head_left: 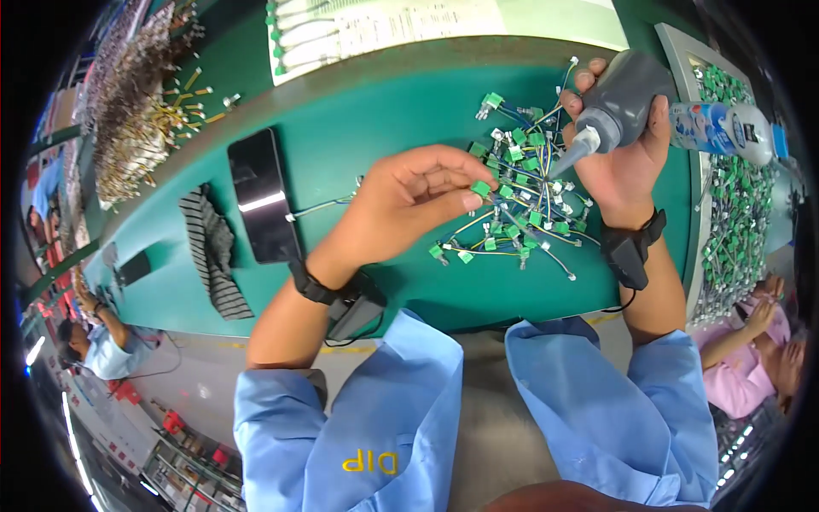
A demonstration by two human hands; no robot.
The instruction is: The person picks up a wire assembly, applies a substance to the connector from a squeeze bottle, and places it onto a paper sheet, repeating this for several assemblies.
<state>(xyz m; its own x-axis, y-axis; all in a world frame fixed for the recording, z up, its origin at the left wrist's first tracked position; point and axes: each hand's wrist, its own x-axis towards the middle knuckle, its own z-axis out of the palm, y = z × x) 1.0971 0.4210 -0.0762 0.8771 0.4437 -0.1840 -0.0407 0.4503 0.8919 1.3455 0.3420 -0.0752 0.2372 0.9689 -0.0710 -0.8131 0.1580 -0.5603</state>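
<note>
My left hand (405, 200) is closed, its thumb and forefinger pinching a small green wire connector (481, 189) at the left side of a loose pile. In my right hand (630, 166) lies a dark grey squeeze bottle (636, 90), tilted so that its long tapered nozzle (573, 155) points down and left over the pile. That pile of short wired connectors (514, 230) spreads between both hands, with green and white housings and blue, yellow and white wires. Black devices are strapped to both wrists.
Left on the green table (367, 119) lie a black phone (258, 188) and a striped cloth (209, 247). A tray (697, 273) of connectors and a clear drink bottle (721, 130) are at right. Bundled wires (136, 145) sit far left, a sheet (478, 21) behind. People work at both sides.
</note>
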